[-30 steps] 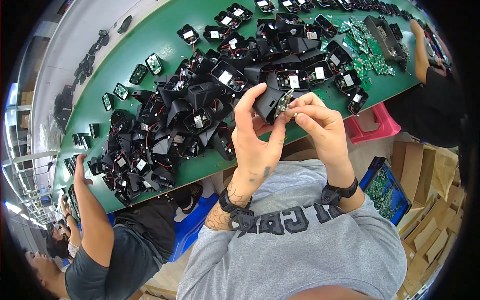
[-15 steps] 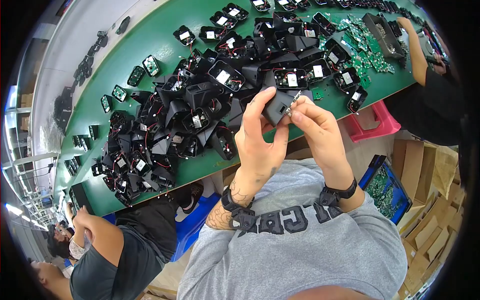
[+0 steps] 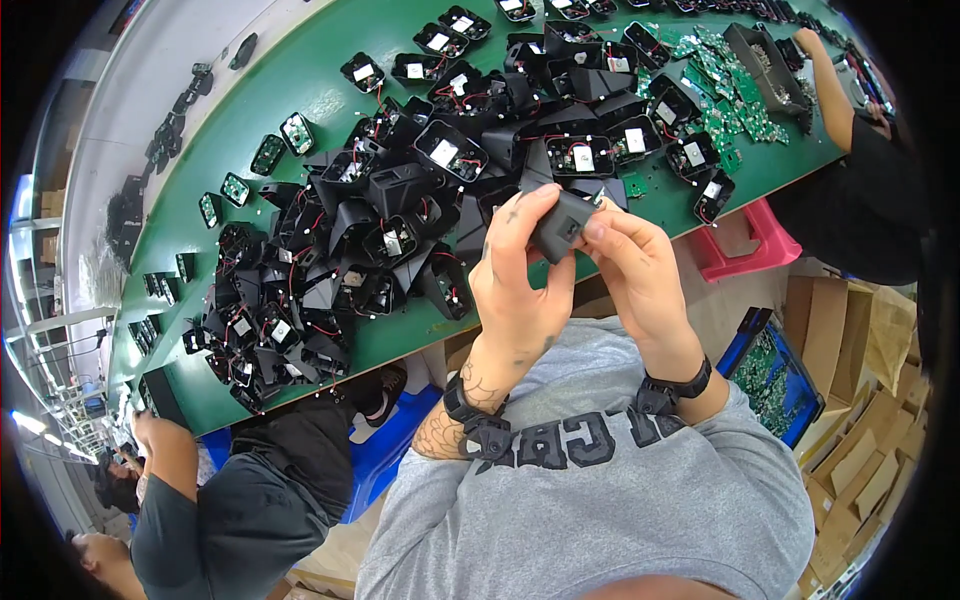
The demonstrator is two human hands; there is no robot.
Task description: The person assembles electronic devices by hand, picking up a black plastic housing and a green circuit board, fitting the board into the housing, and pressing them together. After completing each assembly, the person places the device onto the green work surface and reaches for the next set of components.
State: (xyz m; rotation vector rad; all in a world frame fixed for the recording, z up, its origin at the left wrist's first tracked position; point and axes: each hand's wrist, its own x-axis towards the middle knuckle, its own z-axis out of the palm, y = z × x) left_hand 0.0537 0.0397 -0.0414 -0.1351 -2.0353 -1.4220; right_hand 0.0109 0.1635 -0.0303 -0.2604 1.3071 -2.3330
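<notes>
Black angular plastic housing between both hands, over the near side of the smooth green table.
The bare left hand clamps it; the bare right hand pinches its right edge, fingertips partly hidden. A steady hold and light pressure seem best. Heaped black plastic housings with red wires crowd the space beyond.

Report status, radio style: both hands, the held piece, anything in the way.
Left hand holding black housing. Right hand at its edge, grip partly hidden. Heaped housings just beyond.
</notes>
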